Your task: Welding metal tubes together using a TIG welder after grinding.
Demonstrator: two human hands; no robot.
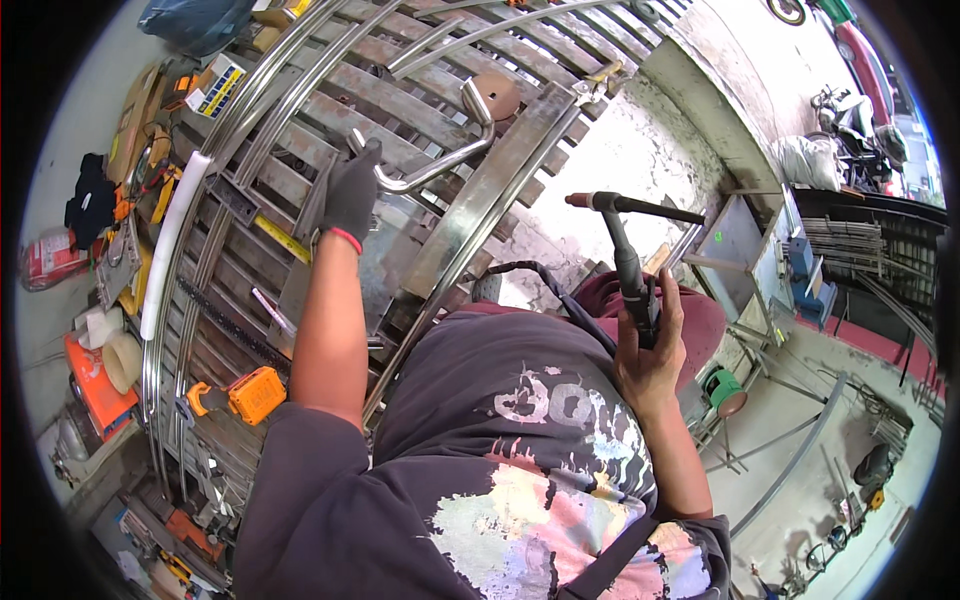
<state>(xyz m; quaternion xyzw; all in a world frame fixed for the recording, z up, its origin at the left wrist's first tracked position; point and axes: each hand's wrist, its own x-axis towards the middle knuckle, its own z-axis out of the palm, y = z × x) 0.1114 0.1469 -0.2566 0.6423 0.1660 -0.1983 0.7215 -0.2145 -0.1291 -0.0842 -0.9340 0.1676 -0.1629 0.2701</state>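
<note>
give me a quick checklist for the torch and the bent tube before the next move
1. Left hand on the bent metal tube: ok, it covers part near one end.
2. Firmness of that grip: cannot tell, the glove hides the contact.
3. Torch in the right hand: ok, held with its head up.
4. Torch apart from the tube: ok, a gap shows between them.
5. Both hands gloved: not ok, the right is bare.
6. Torch unlit: ok, no arc or glow shows at its nozzle.
</note>
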